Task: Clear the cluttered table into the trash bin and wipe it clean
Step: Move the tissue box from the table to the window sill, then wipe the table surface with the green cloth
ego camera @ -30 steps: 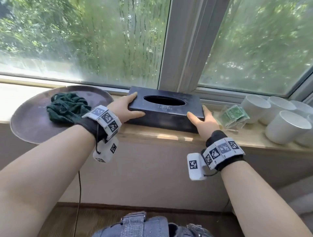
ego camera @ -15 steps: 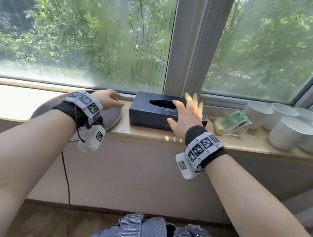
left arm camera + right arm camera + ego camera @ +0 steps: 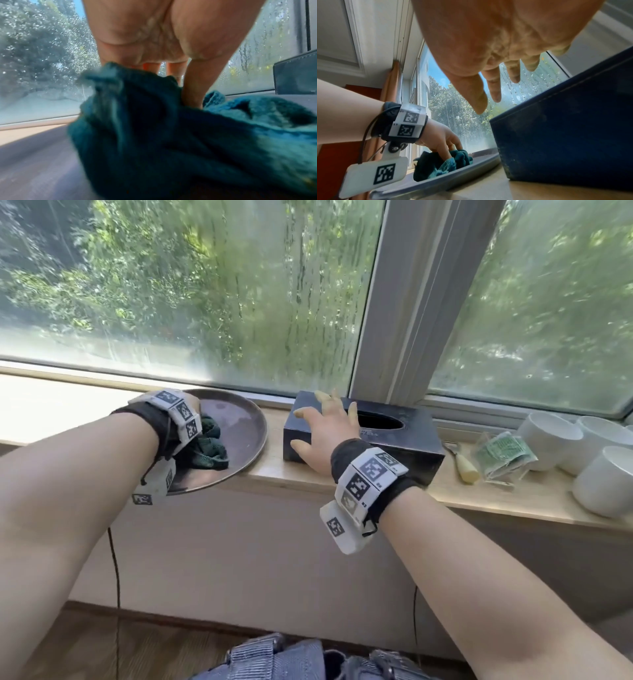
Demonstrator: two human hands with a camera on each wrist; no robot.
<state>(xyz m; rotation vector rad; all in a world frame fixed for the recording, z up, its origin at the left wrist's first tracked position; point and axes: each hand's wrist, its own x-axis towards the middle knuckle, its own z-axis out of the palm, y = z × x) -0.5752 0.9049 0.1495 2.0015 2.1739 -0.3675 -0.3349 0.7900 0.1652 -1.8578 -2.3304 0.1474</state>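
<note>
A crumpled dark green cloth [image 3: 209,441] lies on a round dark tray [image 3: 239,419] at the left of the wooden sill. My left hand [image 3: 444,143] reaches down into the cloth [image 3: 436,165]; in the left wrist view its fingers and thumb [image 3: 192,94] dig into the folds and grip the cloth [image 3: 171,135]. In the head view the wristband hides that hand. My right hand [image 3: 325,419] hovers with fingers spread over the left end of the black tissue box [image 3: 404,440], holding nothing.
Right of the box lie a small pale-handled tool [image 3: 462,463] and green packets in clear wrap [image 3: 503,453], then several white cups [image 3: 548,440]. The window pane stands close behind the sill [image 3: 513,501]. A cable hangs down the wall below.
Both hands have let go of the tissue box ends. The left went left to the tray and took hold of the cloth; the right shifted left over the box, fingers spread.
</note>
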